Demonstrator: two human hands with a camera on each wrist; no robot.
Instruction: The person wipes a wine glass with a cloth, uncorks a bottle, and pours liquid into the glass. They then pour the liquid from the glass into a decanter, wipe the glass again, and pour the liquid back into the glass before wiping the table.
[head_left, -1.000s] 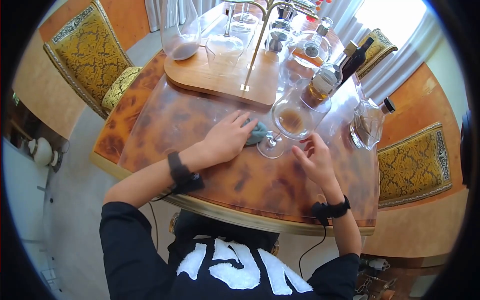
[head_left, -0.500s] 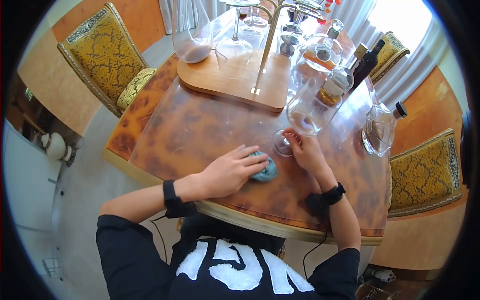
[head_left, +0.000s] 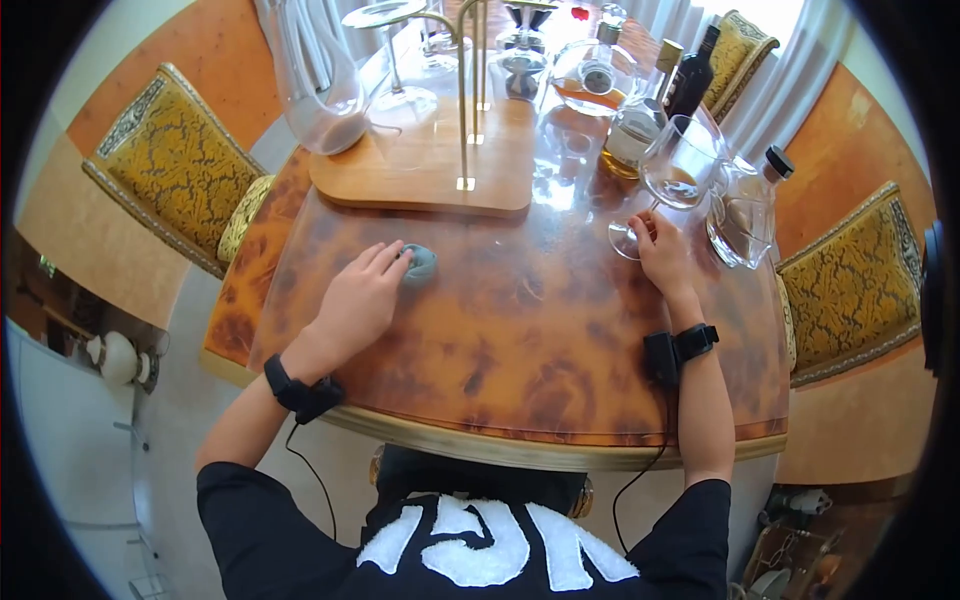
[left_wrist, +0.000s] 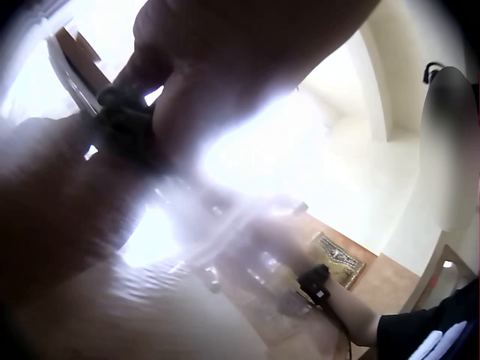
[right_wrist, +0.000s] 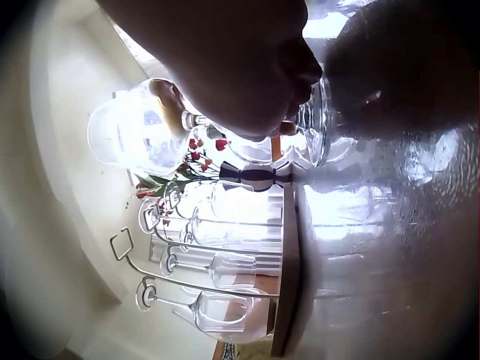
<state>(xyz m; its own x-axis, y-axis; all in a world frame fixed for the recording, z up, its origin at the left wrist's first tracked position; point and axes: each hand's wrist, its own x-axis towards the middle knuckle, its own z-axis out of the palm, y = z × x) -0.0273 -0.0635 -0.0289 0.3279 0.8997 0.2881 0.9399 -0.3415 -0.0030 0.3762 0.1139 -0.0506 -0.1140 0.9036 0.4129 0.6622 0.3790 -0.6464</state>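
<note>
In the head view, my left hand (head_left: 360,295) holds a bunched blue-green cloth (head_left: 420,264) against the glossy table, left of its middle. The left wrist view is dark and partly glared out, with the cloth (left_wrist: 124,120) a dark lump at the fingers. Over on the right, my right hand (head_left: 667,258) pinches the stem of a wine glass (head_left: 684,160) low down, near its foot. That glass stands upright with a little brown liquid in its bowl. From the right wrist, the hand hides most of the stem, and the foot (right_wrist: 319,124) shows beyond the fingers.
A wooden glass rack (head_left: 420,190) with metal arms and hanging glasses stands at the back left, beside a tall decanter (head_left: 335,125). Close behind my right hand are a whisky bottle (head_left: 632,135), a dark bottle (head_left: 692,75), a round decanter (head_left: 592,85) and a clear glass decanter (head_left: 742,222).
The wine glass has moved right, now with my right hand at its stem. My left hand has slid the cloth toward me, then away to the left.
</note>
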